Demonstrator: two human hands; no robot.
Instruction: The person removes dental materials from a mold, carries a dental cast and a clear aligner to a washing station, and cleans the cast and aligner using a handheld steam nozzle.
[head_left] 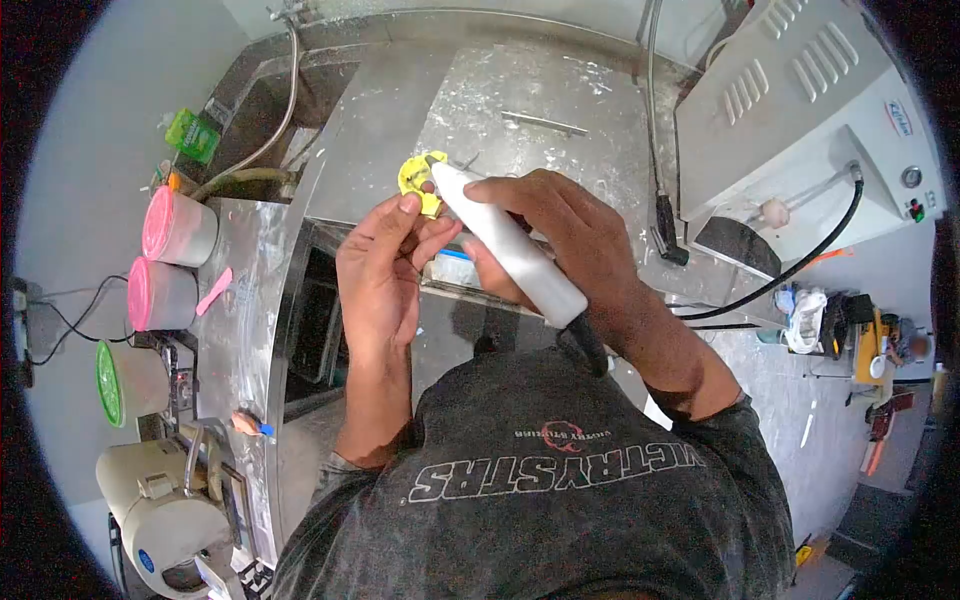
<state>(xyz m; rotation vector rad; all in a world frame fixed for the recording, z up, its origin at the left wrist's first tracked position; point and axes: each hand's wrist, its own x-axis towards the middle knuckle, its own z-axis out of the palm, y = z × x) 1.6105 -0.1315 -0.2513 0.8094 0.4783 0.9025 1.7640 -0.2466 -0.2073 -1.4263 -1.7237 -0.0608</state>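
A small yellow horseshoe-shaped piece (412,178) is pinched between the thumb and fingers of my left hand (388,250). My right hand (560,225) is wrapped round a white handheld rotary tool (515,250) with a black cable at its rear end. The tool's narrow tip points up and left and meets the yellow piece, or lies just in front of it. Both hands are raised over the front edge of the grey metal bench (390,110). A container with a blue rim (455,268) shows partly between the hands.
Tubs with pink lids (170,222) and one with a green lid (112,384) stand at the left, near a pink spatula (214,291). A sink with a hose is at the upper left. A large white machine (820,130) with a black hose fills the right.
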